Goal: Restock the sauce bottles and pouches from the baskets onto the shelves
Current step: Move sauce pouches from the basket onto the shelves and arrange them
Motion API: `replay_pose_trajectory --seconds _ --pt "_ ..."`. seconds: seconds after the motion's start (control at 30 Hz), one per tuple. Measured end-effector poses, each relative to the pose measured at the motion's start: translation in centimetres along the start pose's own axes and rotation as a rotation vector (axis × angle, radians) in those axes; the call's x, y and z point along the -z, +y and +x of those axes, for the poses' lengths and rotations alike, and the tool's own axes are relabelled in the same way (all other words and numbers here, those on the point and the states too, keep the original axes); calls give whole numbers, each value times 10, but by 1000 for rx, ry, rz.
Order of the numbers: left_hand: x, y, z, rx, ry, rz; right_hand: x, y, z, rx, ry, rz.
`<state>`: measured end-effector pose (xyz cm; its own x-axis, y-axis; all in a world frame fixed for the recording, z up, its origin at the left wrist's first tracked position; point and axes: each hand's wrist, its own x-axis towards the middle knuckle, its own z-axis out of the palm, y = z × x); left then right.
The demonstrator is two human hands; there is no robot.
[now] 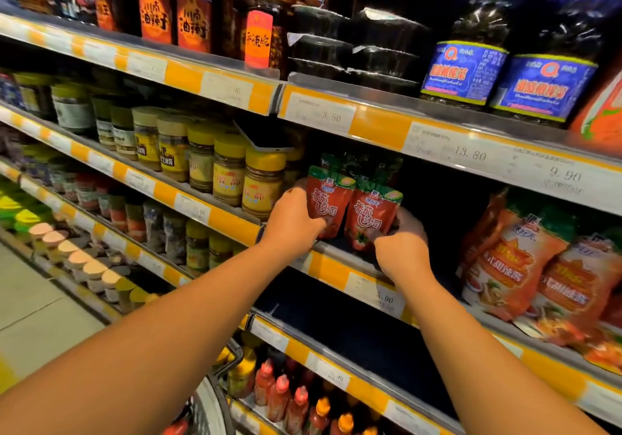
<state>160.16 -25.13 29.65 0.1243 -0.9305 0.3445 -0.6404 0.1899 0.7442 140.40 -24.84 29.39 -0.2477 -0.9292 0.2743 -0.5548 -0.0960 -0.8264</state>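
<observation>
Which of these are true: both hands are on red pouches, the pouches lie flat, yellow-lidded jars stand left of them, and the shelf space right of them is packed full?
1. Both hands hold red pouches. True: the left hand grips the left pouch and the right hand the right pouch.
2. The pouches lie flat. False: they stand upright at the shelf edge.
3. Yellow-lidded jars stand left of them. True.
4. The space to their right is packed. False: a dark gap sits before the orange pouches.

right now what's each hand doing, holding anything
Left hand: closed on the left red tomato sauce pouch on the shelf.
Right hand: closed on the right red tomato sauce pouch beside it.
</observation>
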Motion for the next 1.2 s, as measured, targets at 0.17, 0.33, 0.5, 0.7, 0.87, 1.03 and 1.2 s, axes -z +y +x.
replay_pose_trajectory --seconds 0.17,0.33,0.5,0.7,0.87,1.03,1.2 --pt "-1 0 5 28 30 45 -7 -6 8 -21 -6 -74" --pt "0 -2 11 46 35 86 -15 -10 15 -28 -8 -105" --pt "-1 -1 17 62 35 150 -25 -10 24 -18 3 -89" --pt "-3 -4 22 85 25 175 -31 -10 27 -40 38 -59" --pt "-1 -8 19 52 51 197 -33 -10 24 -44 37 -59" --pt "2 -10 6 -32 106 183 -14 -11 13 -88 45 -30" --pt "17 -16 -35 -100 99 -57 19 -20 -23 -54 81 44"
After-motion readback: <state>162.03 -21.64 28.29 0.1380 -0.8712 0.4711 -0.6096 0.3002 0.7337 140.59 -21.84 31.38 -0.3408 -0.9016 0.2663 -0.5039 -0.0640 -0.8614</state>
